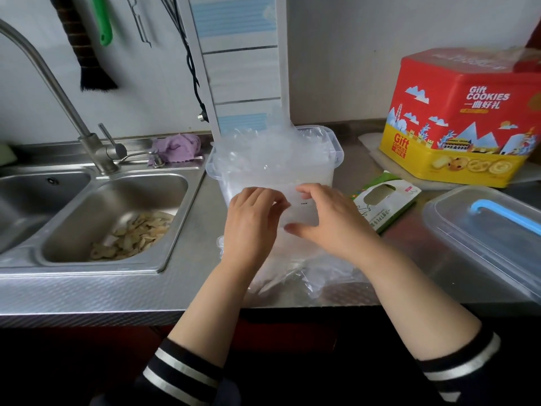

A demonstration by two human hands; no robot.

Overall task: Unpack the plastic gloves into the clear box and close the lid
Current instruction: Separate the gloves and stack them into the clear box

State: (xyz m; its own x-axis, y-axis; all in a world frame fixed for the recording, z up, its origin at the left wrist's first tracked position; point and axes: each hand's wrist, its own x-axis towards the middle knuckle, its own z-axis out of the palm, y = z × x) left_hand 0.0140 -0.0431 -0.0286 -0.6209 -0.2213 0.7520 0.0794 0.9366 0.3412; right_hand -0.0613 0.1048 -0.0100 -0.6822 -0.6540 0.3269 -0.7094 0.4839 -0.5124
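The clear box [330, 159] stands open on the steel counter beside the sink, heaped with crumpled plastic gloves [272, 145]. In front of it, my left hand [251, 218] and my right hand [330, 221] together hold a translucent packet of gloves [295, 212] with small black print. Both pinch its upper part, fingers curled on the plastic. Below the hands, more thin plastic [304, 273] lies spread on the counter up to its front edge. The box's clear lid with a blue handle [480, 230] lies flat at the right.
A green-and-white glove carton [383, 203] lies right of the box. A red and yellow cookie tin [462, 118] stands at the back right. The sink [96, 268] at the left holds peelings, with a faucet [58, 92] and a purple cloth [178, 146] behind.
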